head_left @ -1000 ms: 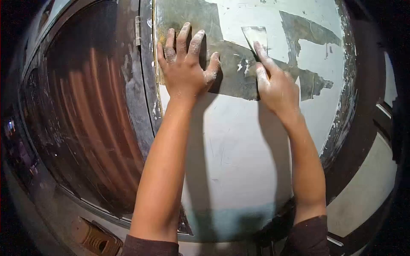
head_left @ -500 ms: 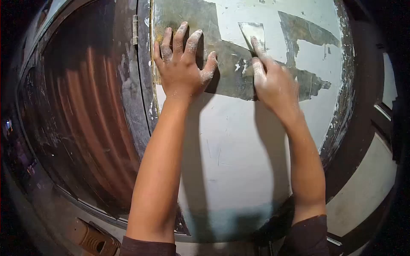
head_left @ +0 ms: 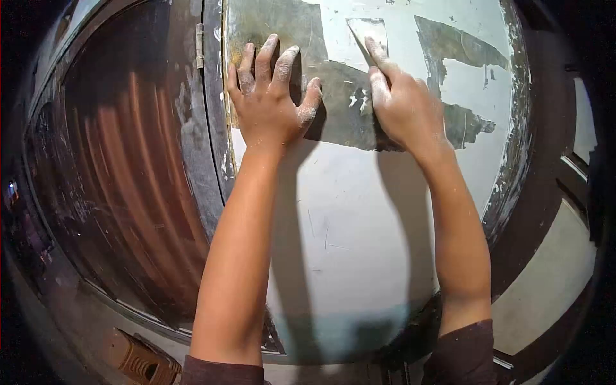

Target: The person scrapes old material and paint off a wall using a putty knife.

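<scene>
My left hand (head_left: 273,99) lies with fingers spread on the upper left of a panel (head_left: 346,212), over a grey-brown bare patch. White powder coats its fingertips. My right hand (head_left: 407,102) is closed round a scraper (head_left: 372,33), its index finger stretched along the flat blade. The blade rests against the white coating near the panel's top, just above the edge of a bare patch. Its handle is mostly hidden in my palm. Smooth white coating covers the panel's lower part, and torn-edged bare patches (head_left: 459,45) show at the upper right.
A dark wooden frame with a hinge (head_left: 199,46) borders the panel on the left. Beyond it is a dark door with reddish curtain-like folds (head_left: 138,186). A brown plastic object (head_left: 144,359) sits at the lower left. Pale panels (head_left: 545,282) stand at the right.
My right hand and the scraper have moved a little up and to the left across the panel. My left hand stays against the surface, with the whole view shifted very slightly.
</scene>
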Demonstrator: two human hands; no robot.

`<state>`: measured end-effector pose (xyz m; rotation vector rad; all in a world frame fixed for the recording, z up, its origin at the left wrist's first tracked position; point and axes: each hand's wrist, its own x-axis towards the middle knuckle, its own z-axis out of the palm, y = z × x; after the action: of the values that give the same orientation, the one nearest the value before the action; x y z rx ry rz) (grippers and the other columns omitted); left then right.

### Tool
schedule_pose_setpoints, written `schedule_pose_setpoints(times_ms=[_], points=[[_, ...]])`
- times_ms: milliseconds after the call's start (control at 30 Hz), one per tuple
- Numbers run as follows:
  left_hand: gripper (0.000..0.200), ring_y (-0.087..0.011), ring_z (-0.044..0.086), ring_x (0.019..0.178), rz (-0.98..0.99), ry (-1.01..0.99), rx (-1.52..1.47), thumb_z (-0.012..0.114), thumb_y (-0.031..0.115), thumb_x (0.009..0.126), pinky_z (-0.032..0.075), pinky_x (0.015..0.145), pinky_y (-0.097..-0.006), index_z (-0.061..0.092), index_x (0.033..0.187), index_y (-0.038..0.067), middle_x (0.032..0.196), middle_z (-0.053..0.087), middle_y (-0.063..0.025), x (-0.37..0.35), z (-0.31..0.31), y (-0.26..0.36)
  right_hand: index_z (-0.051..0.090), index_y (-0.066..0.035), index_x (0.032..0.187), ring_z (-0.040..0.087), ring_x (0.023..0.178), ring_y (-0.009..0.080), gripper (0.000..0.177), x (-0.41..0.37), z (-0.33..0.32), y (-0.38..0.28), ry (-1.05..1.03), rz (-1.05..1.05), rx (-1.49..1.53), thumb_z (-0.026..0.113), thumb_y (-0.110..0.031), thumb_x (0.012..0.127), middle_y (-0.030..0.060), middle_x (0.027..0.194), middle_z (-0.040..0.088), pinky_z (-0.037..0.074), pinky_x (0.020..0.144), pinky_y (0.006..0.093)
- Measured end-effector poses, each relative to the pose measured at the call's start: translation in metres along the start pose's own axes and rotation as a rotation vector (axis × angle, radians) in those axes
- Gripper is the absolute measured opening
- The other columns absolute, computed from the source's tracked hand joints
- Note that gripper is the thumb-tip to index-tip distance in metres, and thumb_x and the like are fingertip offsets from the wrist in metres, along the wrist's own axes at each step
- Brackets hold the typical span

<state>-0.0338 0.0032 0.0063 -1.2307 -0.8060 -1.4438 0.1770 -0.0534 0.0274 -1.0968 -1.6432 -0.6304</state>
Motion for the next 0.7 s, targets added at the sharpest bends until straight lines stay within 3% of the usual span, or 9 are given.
schedule_pose_setpoints(times_ms=[100, 200, 267, 333, 367, 467, 533, 600, 700], points=[[0.056, -0.0309, 0.038, 0.149, -0.013, -0.006, -0.023, 0.072, 0.048, 0.088, 0.018, 0.125, -0.0515, 0.061, 0.138, 0.025, 0.156, 0.048, -0.0018, -0.001, 0.0, 0.0, 0.049, -0.03, 0.154, 0.07, 0.085, 0.0465, 0.051, -0.01, 0.002, -0.006, 0.04, 0.008, -0.026, 0.045, -0.033, 0.104, 0.0227, 0.086, 0.074, 0.054, 0.082, 0.0566], [0.054, -0.0328, 0.039, 0.146, -0.018, 0.026, -0.042, 0.071, 0.05, 0.085, 0.019, 0.124, -0.0575, 0.064, 0.132, 0.024, 0.15, 0.051, -0.0041, -0.001, 0.003, 0.0, 0.045, -0.033, 0.157, 0.07, 0.074, 0.0434, 0.054, -0.052, 0.004, -0.011, -0.124, 0.12, -0.073, 0.049, -0.035, 0.103, 0.0199, 0.074, 0.072, 0.055, 0.073, 0.0557], [0.054, -0.0327, 0.038, 0.146, -0.01, 0.019, -0.044, 0.071, 0.05, 0.086, 0.018, 0.124, -0.058, 0.064, 0.133, 0.023, 0.152, 0.05, -0.0038, 0.0, 0.002, -0.001, 0.045, -0.034, 0.157, 0.07, 0.07, 0.042, 0.054, -0.053, 0.007, -0.01, -0.106, 0.112, -0.064, 0.049, -0.035, 0.104, 0.0179, 0.07, 0.071, 0.055, 0.069, 0.0547], [0.056, -0.0325, 0.038, 0.147, -0.013, 0.014, -0.035, 0.071, 0.05, 0.086, 0.018, 0.124, -0.058, 0.063, 0.134, 0.023, 0.153, 0.049, -0.0037, -0.001, 0.003, -0.001, 0.046, -0.032, 0.157, 0.07, 0.077, 0.0433, 0.053, -0.032, -0.002, -0.015, -0.091, 0.097, -0.08, 0.047, -0.034, 0.104, 0.0196, 0.076, 0.072, 0.055, 0.073, 0.0553], [0.057, -0.0323, 0.038, 0.147, -0.009, 0.009, -0.032, 0.071, 0.049, 0.085, 0.018, 0.124, -0.058, 0.062, 0.134, 0.022, 0.152, 0.049, -0.0035, 0.0, 0.002, -0.001, 0.049, -0.03, 0.155, 0.07, 0.088, 0.0443, 0.05, -0.003, 0.002, -0.006, 0.058, -0.007, -0.031, 0.045, -0.033, 0.104, 0.0226, 0.087, 0.073, 0.054, 0.079, 0.056], [0.056, -0.0322, 0.038, 0.147, -0.004, 0.018, -0.043, 0.071, 0.049, 0.085, 0.018, 0.124, -0.0582, 0.062, 0.133, 0.022, 0.153, 0.049, -0.0035, 0.0, 0.002, -0.001, 0.052, -0.028, 0.152, 0.069, 0.096, 0.0447, 0.049, 0.003, -0.005, -0.011, -0.01, 0.042, -0.034, 0.044, -0.033, 0.104, 0.0249, 0.097, 0.073, 0.053, 0.084, 0.0565], [0.054, -0.0324, 0.038, 0.146, -0.005, 0.043, -0.058, 0.071, 0.047, 0.085, 0.019, 0.124, -0.058, 0.061, 0.132, 0.02, 0.152, 0.05, -0.0037, -0.003, 0.004, -0.002, 0.049, -0.029, 0.155, 0.071, 0.083, 0.0437, 0.051, -0.025, 0.003, -0.01, -0.039, 0.043, -0.016, 0.047, -0.032, 0.104, 0.0225, 0.084, 0.073, 0.055, 0.078, 0.0555], [0.054, -0.0315, 0.04, 0.146, -0.016, 0.035, -0.036, 0.073, 0.047, 0.087, 0.021, 0.124, -0.0517, 0.06, 0.133, 0.021, 0.152, 0.052, -0.0015, -0.002, 0.003, -0.001, 0.047, -0.029, 0.156, 0.07, 0.074, 0.0442, 0.052, -0.052, 0.005, -0.013, -0.111, 0.099, -0.048, 0.05, -0.033, 0.104, 0.0227, 0.075, 0.071, 0.055, 0.071, 0.0544], [0.055, -0.0317, 0.04, 0.146, -0.013, 0.03, -0.013, 0.072, 0.047, 0.087, 0.022, 0.123, -0.0519, 0.06, 0.133, 0.02, 0.152, 0.052, -0.0018, 0.0, 0.002, 0.0, 0.05, -0.028, 0.154, 0.069, 0.072, 0.0454, 0.05, -0.046, 0.014, -0.01, -0.016, 0.048, -0.038, 0.05, -0.033, 0.104, 0.0239, 0.073, 0.07, 0.055, 0.068, 0.0559]])
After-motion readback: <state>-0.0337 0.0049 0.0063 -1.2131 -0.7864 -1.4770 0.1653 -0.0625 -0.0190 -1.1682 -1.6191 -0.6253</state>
